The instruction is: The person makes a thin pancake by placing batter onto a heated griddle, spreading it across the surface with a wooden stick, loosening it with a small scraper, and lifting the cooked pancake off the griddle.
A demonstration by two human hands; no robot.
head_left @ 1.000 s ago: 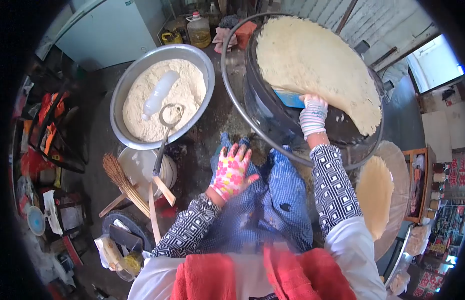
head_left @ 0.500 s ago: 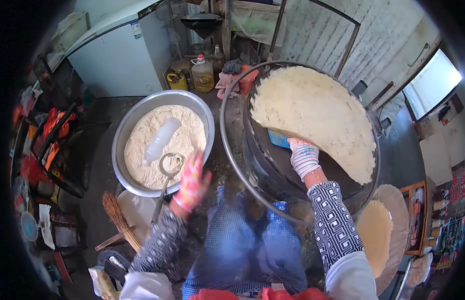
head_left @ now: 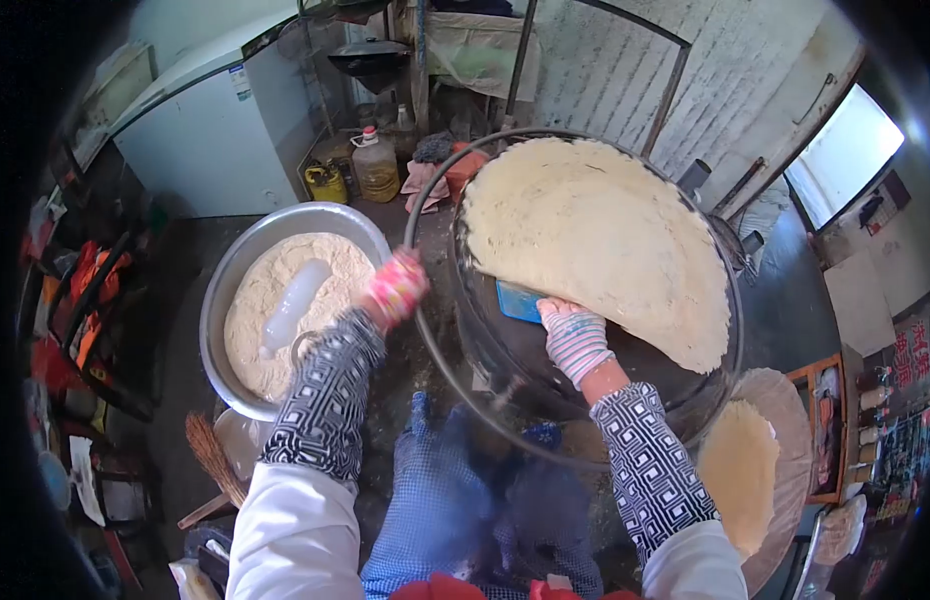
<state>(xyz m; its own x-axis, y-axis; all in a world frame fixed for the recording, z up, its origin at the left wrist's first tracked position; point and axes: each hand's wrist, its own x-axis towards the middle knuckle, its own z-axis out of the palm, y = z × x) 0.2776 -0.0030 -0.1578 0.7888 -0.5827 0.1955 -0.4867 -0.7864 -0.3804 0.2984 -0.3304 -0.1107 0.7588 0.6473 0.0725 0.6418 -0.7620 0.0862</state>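
A large, thin pale flatbread (head_left: 595, 230) covers the far part of a dark round griddle (head_left: 525, 355). In its striped glove, my right hand (head_left: 577, 342) is closed on a blue scraper (head_left: 520, 302), whose edge meets the near border of the flatbread. My left hand (head_left: 395, 290), in a pink patterned glove, is smeared by motion beside the left side of a hoop-like rail (head_left: 425, 335) around the griddle. Whether its fingers grip the rail cannot be made out. A metal basin (head_left: 220, 300) of flour-like dough mix stands left of it, with a whitish translucent bottle (head_left: 295, 303) lying inside.
At the right, a round flatbread (head_left: 740, 480) lies on a cloth-covered round surface (head_left: 793, 450). A short broom (head_left: 213, 455) leans at lower left. Oil jugs (head_left: 375, 168) and a white chest freezer (head_left: 205, 140) stand behind the basin.
My left hand has moved from over the basin's near right edge forward and right to the rail. My right hand stays on the scraper at the flatbread's edge. The view has shifted slightly.
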